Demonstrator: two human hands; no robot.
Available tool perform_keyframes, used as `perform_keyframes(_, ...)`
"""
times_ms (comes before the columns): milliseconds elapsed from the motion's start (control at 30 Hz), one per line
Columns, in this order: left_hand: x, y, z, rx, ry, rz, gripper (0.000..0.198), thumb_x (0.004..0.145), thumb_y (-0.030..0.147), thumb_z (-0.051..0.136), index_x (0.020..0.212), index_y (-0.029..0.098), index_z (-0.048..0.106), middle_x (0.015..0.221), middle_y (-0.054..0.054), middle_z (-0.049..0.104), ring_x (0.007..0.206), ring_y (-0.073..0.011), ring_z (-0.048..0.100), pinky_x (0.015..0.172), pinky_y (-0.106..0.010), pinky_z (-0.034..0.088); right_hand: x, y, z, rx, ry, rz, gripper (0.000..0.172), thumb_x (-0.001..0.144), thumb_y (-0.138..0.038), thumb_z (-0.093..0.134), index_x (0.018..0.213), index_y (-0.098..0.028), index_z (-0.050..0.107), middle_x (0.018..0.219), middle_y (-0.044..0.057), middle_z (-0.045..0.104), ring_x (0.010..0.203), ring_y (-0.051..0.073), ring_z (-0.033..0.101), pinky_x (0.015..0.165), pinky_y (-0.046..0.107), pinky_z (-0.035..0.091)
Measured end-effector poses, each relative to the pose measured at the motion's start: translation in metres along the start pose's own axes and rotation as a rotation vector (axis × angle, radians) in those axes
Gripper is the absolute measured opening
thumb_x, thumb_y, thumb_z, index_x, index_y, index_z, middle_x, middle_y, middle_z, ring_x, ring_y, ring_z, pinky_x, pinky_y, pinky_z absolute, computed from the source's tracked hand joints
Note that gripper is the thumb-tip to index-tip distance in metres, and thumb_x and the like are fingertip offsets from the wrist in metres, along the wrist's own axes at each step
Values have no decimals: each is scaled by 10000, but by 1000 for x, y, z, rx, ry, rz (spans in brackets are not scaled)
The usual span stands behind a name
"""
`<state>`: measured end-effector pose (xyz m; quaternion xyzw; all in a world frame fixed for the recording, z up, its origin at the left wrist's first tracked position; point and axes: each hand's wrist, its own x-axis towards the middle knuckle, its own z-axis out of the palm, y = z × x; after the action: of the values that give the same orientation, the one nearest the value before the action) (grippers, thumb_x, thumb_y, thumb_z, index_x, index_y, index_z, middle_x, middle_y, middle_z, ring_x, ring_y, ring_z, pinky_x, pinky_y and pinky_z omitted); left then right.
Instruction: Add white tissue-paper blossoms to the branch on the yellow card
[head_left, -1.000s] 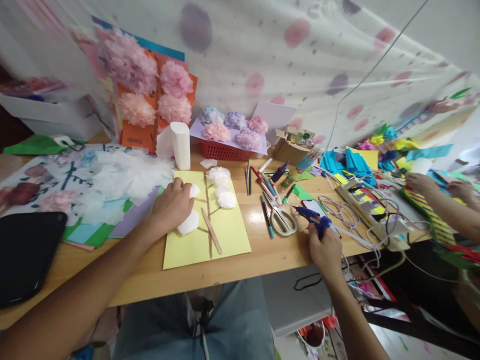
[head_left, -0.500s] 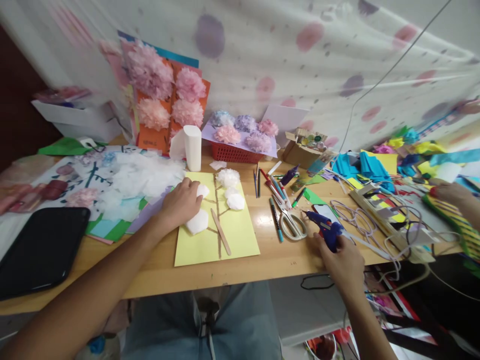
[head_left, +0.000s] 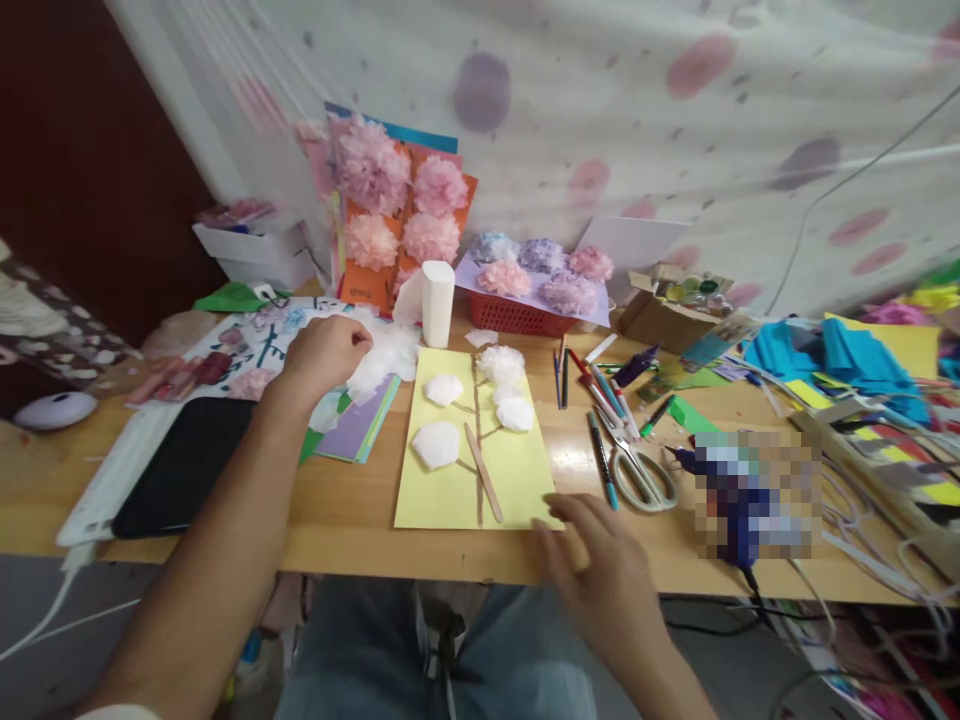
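A yellow card (head_left: 517,470) lies on the wooden table (head_left: 352,520) with a brown paper branch, a wooden stick (head_left: 484,485) and several white tissue flowers (head_left: 436,444) on it. My left hand (head_left: 324,352) is closed over the pile of white tissue paper (head_left: 386,352) to the left of the card. My right hand (head_left: 596,560) hovers open, fingers spread, at the card's near right corner. The blue glue gun (head_left: 739,505) lies on the table to its right, partly blurred out.
Scissors (head_left: 637,475) and markers (head_left: 600,400) lie right of the card. A white roll (head_left: 437,303), a red basket (head_left: 529,315) with tissue flowers and an orange flower board (head_left: 397,215) stand behind. A black tablet (head_left: 180,465) is at left, cables and a power strip (head_left: 877,455) at right.
My right hand has set down the glue gun and moved left to the card's corner. My left hand left the card and went to the tissue pile. The view swung left.
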<state>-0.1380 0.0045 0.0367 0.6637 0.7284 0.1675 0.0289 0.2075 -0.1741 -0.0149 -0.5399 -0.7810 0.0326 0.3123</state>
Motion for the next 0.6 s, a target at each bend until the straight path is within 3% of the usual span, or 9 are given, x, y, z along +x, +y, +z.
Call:
perform_keyframes(67,1,2,2,16,-79,48,237,869,302,609,995,196,779,1067,-101,777,1013,-279,685,875,-358,496,19,-12,22,-69,-77,-33,198,983,-337,528,1031,-179,638,910,90,689,836,242,665,716,344,512)
perform_keyframes(233,8,29,20,136,-102,121,318,888,273,577,1151,205,740,1182,-117,742,1106,-290,664,888,-364,503,46,-30,54,-312,-206,-17,158,928,-301,614,812,-194,624,830,85,643,812,267,625,657,342,434)
perform_keyframes(367,21,40,37,178,-125,129,284,893,263,537,1066,184,748,1153,-146,732,1099,-293,660,874,-358,509,48,-30,62,-383,-181,-19,170,938,-191,578,770,-193,599,776,70,639,767,248,628,619,325,382)
perform_keyframes(600,34,35,64,123,-88,144,276,883,268,541,1048,206,752,1137,-126,724,1081,-280,644,841,-340,506,43,-25,66,-439,-108,-48,199,919,-124,563,735,-196,581,716,71,629,688,237,620,554,312,334)
